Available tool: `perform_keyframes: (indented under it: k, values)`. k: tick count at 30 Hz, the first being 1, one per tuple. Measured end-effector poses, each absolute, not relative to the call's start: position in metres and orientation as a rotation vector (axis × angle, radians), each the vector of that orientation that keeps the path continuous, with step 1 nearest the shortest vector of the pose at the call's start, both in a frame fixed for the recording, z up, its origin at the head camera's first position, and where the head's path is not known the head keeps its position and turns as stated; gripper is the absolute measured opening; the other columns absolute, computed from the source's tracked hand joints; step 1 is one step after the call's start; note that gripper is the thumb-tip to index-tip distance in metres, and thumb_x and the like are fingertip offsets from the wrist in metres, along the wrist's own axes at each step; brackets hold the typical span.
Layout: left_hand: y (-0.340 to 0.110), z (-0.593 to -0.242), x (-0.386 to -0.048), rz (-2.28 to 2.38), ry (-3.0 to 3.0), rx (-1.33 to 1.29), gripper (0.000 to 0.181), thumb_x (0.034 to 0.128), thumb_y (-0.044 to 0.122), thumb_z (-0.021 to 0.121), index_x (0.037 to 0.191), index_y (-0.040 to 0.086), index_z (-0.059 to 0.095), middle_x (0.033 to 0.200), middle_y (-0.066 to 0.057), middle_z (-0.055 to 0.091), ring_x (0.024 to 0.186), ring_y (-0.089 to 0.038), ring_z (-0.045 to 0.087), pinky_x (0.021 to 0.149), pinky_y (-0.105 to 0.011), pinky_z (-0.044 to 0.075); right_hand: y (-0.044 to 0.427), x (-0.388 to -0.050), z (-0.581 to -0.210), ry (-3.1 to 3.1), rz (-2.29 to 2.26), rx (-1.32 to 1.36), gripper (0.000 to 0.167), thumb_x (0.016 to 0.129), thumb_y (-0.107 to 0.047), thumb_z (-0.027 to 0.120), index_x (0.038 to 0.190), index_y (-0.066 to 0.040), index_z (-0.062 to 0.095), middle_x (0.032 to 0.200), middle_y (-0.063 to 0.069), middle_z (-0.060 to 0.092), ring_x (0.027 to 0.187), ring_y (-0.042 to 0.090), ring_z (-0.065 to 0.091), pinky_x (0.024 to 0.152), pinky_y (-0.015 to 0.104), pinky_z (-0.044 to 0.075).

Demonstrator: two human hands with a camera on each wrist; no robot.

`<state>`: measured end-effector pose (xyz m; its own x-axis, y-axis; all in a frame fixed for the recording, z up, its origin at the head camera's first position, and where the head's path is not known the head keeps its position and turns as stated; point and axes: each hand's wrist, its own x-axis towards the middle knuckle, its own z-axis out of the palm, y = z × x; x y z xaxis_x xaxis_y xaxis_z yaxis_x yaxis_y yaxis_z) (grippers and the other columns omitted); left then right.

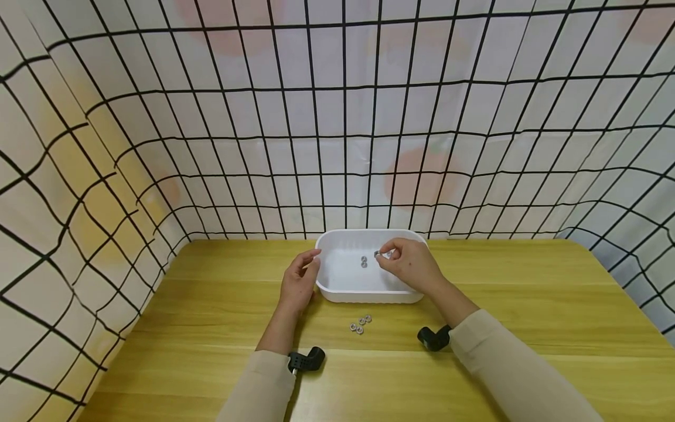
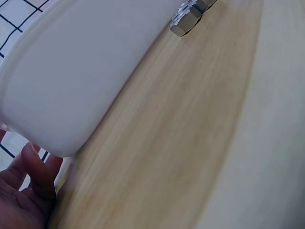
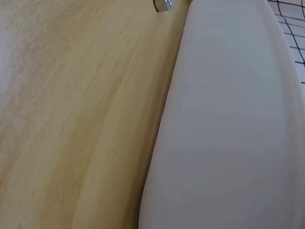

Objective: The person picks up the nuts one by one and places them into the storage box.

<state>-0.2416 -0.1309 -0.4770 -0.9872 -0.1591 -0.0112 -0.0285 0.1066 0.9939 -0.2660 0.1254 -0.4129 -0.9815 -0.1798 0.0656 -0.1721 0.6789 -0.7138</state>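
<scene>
A white plastic tray stands near the back of the table. My right hand is above its right half and pinches a metal nut between thumb and forefinger. Two other nuts lie close together on the tray floor, and one more shows partly behind the fingers. At the tray's left end my left hand rests with loosely bent fingers touching the wall. In the left wrist view, the left thumb is by the tray corner. The right hand is out of the right wrist view.
Several loose nuts lie on the wooden table in front of the tray, between the forearms. A black wire grid rises behind the table and along its sides. Black wrist devices are on both forearms.
</scene>
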Motion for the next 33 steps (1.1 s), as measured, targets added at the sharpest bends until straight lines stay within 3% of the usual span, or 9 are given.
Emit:
perform_keyframes:
  k: [25, 33]
  values:
    - [-0.13, -0.475, -0.241, -2.018, -2.282, 0.23, 0.029, 0.1039, 0.035, 0.057, 0.13, 0.03, 0.067, 0.142, -0.006, 0.059, 0.116, -0.027, 0.061, 0.05, -0.025, 0.045, 0.125, -0.282, -0.417, 2.869, -1.109, -0.206, 0.025, 0.093, -0.034, 0.072, 0.108, -0.014, 0.073, 0.091, 0.004, 0.07, 0.077, 0.018, 0.06, 0.065, 0.028, 0.048]
    - [-0.13, -0.474, -0.241, -2.018, -2.277, 0.238, 0.029, 0.1038, 0.035, 0.057, 0.13, 0.029, 0.067, 0.142, -0.005, 0.059, 0.115, -0.027, 0.061, 0.05, -0.024, 0.045, 0.126, -0.279, -0.41, 2.877, -1.167, -0.193, 0.026, 0.094, -0.035, 0.07, 0.111, -0.015, 0.072, 0.085, 0.004, 0.065, 0.069, 0.018, 0.056, 0.059, 0.029, 0.045]
